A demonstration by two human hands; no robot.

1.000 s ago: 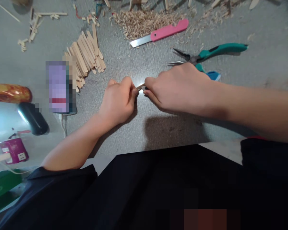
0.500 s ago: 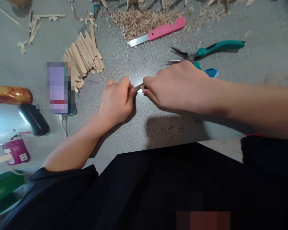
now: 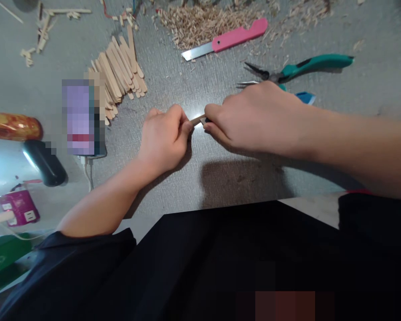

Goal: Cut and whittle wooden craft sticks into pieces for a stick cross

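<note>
My left hand point(image 3: 165, 136) is closed, thumb and bent fingers pinching a thin wooden stick point(image 3: 197, 120). The stick's short bare length crosses the gap between my hands, tilted up slightly to the right. My right hand point(image 3: 245, 118) is also closed, its index finger at the stick's other end. Between that finger and the thumb pokes a small grey, pointed piece like a blade tip point(image 3: 203, 121); the rest of it is hidden in my grip. Just beyond my right hand lie open long-nose pliers point(image 3: 317, 67) with green handles, partly covered by the hand.
A pink-handled knife point(image 3: 240, 38) lies unfolded beside a heap of wood shavings point(image 3: 203, 22). Flat wooden sticks point(image 3: 115, 73) are piled near a blurred phone point(image 3: 78, 118) on a cable. Further left are a dark rounded object point(image 3: 45, 162) and a purple plug adapter point(image 3: 20, 208).
The view has shifted slightly, so the knife and pliers appear further right. The gap between my hands has widened a little, with my right hand further right. Both grips stay closed.
</note>
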